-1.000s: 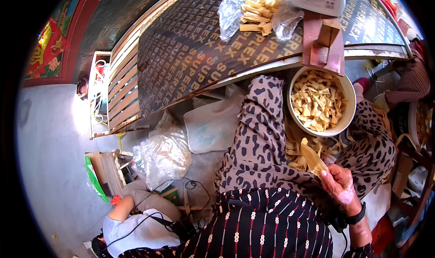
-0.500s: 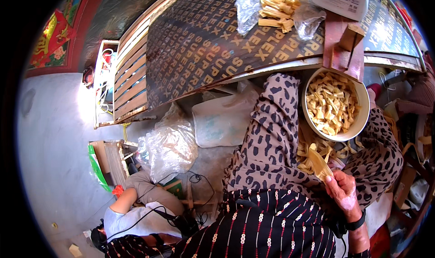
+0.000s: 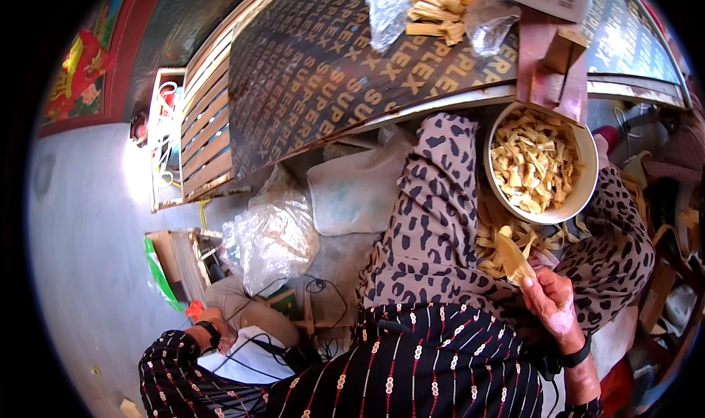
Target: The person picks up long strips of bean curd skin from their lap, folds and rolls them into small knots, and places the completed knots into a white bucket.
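**Right hand on a pale strip, left hand down at the floor**

Far left, low: your left hand [image 3: 220,335] reaches down to a white bundle [image 3: 246,359] on the floor, black cables [image 3: 294,300] running over it. Fingers curl against the bundle, but you can't tell whether they actually grip it; the hand is small and partly hidden. Just above sits a crumpled clear plastic bag [image 3: 272,234], and beside that a flat pale bag [image 3: 356,194] under the worktop edge.

Centre: the dark lettered worktop [image 3: 330,73] runs across the top. On it, a clear bag of tan sticks [image 3: 440,6], still unprocessed as far as shows.

Right of centre: your lap, in leopard-print cloth [image 3: 433,234], carries a loose heap of pale strips [image 3: 514,238]. Your right hand [image 3: 552,304] pinches one yellowish strip [image 3: 514,256] between thumb and fingers, grip closed on it, strip pointing up toward the bowl. The hand is just below the heap, near the bowl, not touching it.

Right: white bowl [image 3: 584,190] resting on your knee, nearly full of cut pale pieces [image 3: 532,161]. A reddish wooden block [image 3: 547,65] stands at the worktop edge just above it.

Progress, as a judgement: well along, since the bowl is mostly filled. Left over: the lap heap, the strip in hand, and the bagged sticks up top.
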Available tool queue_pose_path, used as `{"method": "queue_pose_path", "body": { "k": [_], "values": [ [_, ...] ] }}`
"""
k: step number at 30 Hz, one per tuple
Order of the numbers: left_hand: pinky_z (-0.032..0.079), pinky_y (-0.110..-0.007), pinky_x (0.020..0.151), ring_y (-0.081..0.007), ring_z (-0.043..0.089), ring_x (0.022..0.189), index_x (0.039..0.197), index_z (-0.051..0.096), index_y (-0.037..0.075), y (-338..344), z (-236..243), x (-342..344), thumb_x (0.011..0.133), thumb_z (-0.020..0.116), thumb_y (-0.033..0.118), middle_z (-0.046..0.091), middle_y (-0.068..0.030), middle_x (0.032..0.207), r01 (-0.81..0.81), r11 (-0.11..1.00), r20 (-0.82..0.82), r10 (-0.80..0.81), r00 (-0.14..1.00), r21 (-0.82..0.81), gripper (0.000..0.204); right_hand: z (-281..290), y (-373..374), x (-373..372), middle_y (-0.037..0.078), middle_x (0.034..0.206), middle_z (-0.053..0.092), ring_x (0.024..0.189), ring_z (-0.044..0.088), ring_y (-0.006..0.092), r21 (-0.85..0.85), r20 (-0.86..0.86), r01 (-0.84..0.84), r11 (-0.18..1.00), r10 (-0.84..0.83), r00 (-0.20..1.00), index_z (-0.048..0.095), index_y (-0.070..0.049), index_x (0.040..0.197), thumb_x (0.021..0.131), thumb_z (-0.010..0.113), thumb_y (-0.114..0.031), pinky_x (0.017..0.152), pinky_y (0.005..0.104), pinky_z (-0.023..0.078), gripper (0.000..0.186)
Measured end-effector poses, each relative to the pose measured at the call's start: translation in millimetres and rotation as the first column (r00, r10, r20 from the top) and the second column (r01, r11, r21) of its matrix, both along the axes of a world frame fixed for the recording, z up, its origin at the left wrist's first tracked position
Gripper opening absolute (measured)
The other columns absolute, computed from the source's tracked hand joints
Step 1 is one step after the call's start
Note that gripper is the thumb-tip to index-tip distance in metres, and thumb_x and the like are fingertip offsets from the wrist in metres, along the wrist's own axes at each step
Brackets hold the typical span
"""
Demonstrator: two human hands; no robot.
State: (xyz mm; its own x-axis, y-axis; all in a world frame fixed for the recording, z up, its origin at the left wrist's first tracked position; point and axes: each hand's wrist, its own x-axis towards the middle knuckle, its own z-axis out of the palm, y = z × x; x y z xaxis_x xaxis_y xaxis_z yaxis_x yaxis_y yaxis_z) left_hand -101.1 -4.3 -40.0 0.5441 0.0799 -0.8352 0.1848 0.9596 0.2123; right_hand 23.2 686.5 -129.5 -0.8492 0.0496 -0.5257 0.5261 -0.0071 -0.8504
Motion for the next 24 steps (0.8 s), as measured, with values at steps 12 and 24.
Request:
{"method": "queue_pose_path", "body": {
  "k": [12, 24],
  "values": [
    [0.045, -0.032, 0.063, -0.0171, 0.057, 0.068, 0.098, 0.065, 0.003, 355, -2, -118, 0.084, 0.059, 0.016, 0.065, -0.0088, 0.074, 0.155, 0.903, -0.217, -0.072, 0.974, 0.399, 0.019, 15, 3, 2, 0.001, 0.053, 0.051, 0.046, 0.044, 0.0077, -0.002, -0.079, -0.077, 0.997, 0.077, 0.994, 0.052, -0.002, 0.066, 0.091, 0.055, -0.018, 0.044, 0.0266, 0.035, 0.030],
    [0.041, -0.037, 0.096, -0.0279, 0.053, 0.110, 0.133, 0.039, 0.003, 579, -23, -78, 0.071, 0.076, 0.028, 0.051, -0.0159, 0.124, 0.184, 0.039, -0.184, 0.413, 0.892, 0.982, 0.076, 47, 26, -3, -0.003, 0.053, 0.050, 0.045, 0.040, 0.0037, -0.157, -0.104, 0.023, 0.987, -0.040, 0.994, 0.052, -0.004, 0.066, 0.093, 0.054, -0.020, 0.040, 0.0220, 0.030, 0.032]
  ]
}}
